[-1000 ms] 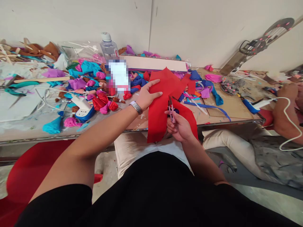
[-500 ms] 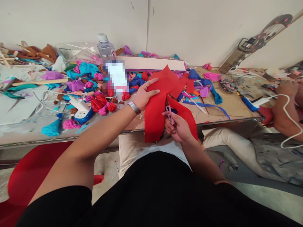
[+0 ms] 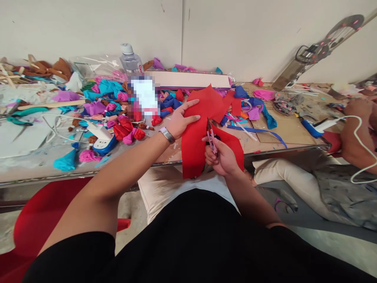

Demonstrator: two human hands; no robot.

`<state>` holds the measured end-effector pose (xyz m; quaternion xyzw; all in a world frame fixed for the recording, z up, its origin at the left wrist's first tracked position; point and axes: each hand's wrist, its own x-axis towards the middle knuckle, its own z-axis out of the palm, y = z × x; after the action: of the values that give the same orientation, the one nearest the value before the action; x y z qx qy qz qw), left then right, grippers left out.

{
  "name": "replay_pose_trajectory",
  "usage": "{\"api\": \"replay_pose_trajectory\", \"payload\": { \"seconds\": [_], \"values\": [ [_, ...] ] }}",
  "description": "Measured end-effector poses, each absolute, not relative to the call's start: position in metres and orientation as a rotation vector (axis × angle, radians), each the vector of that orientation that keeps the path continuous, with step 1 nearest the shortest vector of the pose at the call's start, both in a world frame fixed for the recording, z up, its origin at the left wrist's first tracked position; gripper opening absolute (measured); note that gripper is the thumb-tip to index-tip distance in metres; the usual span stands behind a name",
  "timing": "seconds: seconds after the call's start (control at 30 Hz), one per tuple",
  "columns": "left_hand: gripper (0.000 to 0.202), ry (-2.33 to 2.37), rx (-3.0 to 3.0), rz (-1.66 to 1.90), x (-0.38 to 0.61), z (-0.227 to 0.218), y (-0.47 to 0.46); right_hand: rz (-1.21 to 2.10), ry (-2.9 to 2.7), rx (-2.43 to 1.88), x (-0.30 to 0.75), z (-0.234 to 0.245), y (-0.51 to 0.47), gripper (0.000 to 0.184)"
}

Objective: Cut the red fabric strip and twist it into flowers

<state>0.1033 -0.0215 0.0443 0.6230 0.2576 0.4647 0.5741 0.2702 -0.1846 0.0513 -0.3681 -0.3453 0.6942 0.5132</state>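
A red cloth (image 3: 194,147) hangs over the front edge of the table, slit from the lower edge up to its middle. My left hand (image 3: 183,120) grips it on the left, thumb and fingers lying over its upper face, with the rest of the hold underneath hidden. In my right hand (image 3: 222,155) is a pair of scissors (image 3: 211,140) with pink handles, closed in my fingers. Their blades point up and sit at the top of the slit. To the right of the blades the cut flap of cloth falls away behind my right hand.
Bundled coloured cloth pieces (image 3: 122,127) crowd the table, around a blurred lit screen (image 3: 144,96) and a clear bottle (image 3: 131,61). A white-and-blue power strip (image 3: 103,143) lies left, green-handled pliers (image 3: 20,118) farther left. At right are cardboard (image 3: 282,129) and another person's arm (image 3: 355,133).
The scissors' blades show more plainly at the top of the slit, and their angle has shifted slightly. The cloth has shifted a little; both hands keep their holds.
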Motion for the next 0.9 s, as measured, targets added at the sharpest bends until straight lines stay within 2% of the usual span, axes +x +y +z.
{"api": "replay_pose_trajectory", "payload": {
  "seconds": [0.33, 0.9],
  "values": [
    [0.077, 0.69, 1.612, 1.165, 0.102, 0.05, -0.025, 1.627, -0.807, -0.909, 0.268, 0.05, -0.183, 0.037],
    [0.076, 0.744, 1.756, 1.213, 0.102, 0.051, -0.027, 1.635, -0.768, -0.947, 0.265, 0.042, -0.184, 0.043]
  ]
}}
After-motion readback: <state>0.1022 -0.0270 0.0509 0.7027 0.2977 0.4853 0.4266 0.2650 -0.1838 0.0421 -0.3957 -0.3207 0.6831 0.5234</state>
